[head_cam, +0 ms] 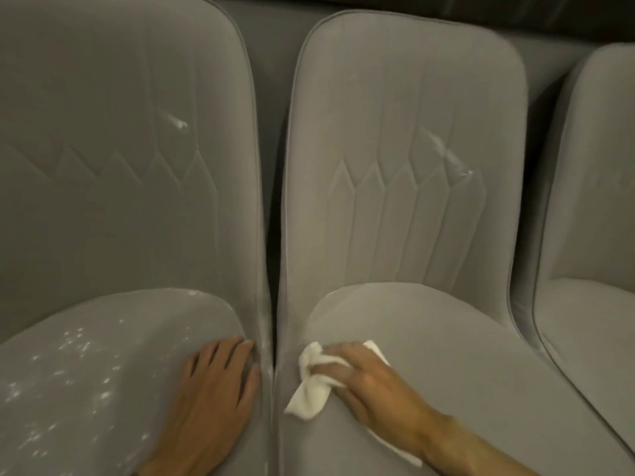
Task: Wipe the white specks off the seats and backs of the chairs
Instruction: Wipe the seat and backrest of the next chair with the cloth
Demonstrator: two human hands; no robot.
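Under right fingers (343, 352), white cloth (311, 389).

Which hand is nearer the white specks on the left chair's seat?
Left. The left hand rests on that seat beside the specks; right hand grips the cloth on the next seat.

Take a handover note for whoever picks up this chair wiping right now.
Left hand: open, resting flat on the left chair, at the seat's right edge.
Right hand: holds the white cloth against the middle chair seat.
Done: the middle seat looks largely clean.
Left: white specks across the left seat, a white mark on its back, and a white smear on the middle back.
Right chair: too dim to judge.
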